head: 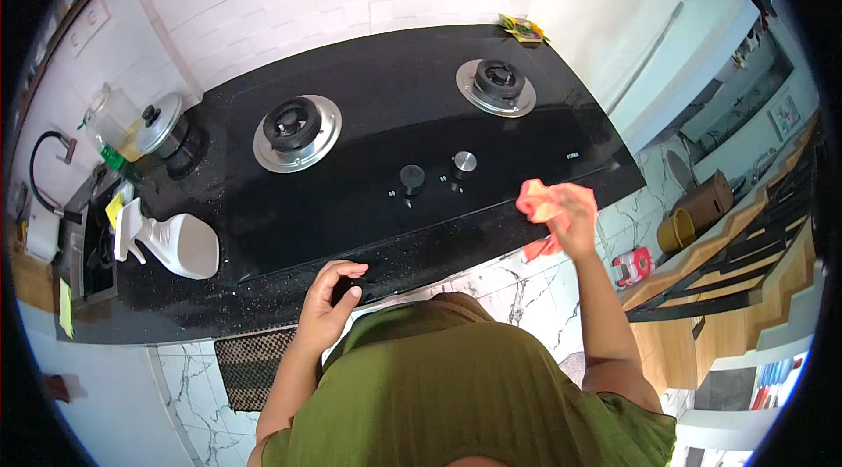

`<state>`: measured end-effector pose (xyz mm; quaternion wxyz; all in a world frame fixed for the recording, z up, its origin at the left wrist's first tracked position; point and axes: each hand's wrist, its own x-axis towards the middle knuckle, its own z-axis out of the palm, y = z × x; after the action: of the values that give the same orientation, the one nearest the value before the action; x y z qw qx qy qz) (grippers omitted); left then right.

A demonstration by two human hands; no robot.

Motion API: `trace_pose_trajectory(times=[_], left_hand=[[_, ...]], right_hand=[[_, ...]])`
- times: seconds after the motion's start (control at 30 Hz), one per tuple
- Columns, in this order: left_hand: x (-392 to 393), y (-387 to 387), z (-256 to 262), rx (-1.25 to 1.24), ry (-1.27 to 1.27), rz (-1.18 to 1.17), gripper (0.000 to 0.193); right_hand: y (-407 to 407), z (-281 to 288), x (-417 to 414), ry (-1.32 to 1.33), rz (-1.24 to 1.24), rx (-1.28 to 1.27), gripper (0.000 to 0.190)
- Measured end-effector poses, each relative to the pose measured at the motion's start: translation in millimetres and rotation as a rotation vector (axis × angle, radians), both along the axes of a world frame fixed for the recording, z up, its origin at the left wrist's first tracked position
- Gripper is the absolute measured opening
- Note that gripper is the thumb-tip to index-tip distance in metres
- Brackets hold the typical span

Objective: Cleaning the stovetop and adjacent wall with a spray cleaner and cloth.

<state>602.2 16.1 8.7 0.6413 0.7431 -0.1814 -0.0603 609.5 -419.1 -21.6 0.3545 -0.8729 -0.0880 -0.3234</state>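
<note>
A crumpled pink-orange cloth (582, 194) is bunched under my right hand (571, 223), which grips it at the front right edge of the black countertop (197, 312). Part of the cloth hangs below that edge. My left hand (333, 299) holds nothing; its thumb and fingers are apart and curved, over the counter's front edge. Beyond my hands lies a black glass gas hob (348, 204). It carries a left burner (293, 128), a right burner (500, 80), a dark control knob (412, 177) and a silver-topped knob (464, 163).
A white spray bottle (187, 246) lies on the counter at left. Behind it stand a lidded metal pot (163, 128) and a clear container (118, 115). A sink (95, 256) with a black faucet (36, 164) is far left. Yellow-green packets (524, 29) lie in the back right corner.
</note>
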Motion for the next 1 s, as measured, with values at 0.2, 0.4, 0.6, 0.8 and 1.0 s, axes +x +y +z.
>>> trace_pose_trajectory(times=[0.2, 0.4, 0.6, 0.8, 1.0], left_hand=[[0.1, -6.2, 4.7, 0.434, -0.374, 0.058, 0.027], [-9.9, -2.6, -7.6, 0.558, -0.427, 0.172, 0.027], [-12.1, -4.8, -8.2, 0.557, -0.477, 0.185, 0.024], [-8.8, -21.9, -4.8, 0.581, -0.543, 0.187, 0.026], [-4.4, -47.5, -3.7, 0.627, -0.550, 0.206, 0.029]], right_hand=[[-18.4, -15.4, 4.0, -0.102, -0.357, -0.286, 0.022], [85.2, -24.7, -5.4, -0.105, -0.263, -0.126, 0.037], [176.7, -26.1, -14.1, -0.041, 0.045, -0.338, 0.039], [232.3, -34.4, -16.0, -0.068, 0.416, -0.423, 0.040], [193.8, -20.8, -15.6, 0.223, 0.510, -0.535, 0.048]])
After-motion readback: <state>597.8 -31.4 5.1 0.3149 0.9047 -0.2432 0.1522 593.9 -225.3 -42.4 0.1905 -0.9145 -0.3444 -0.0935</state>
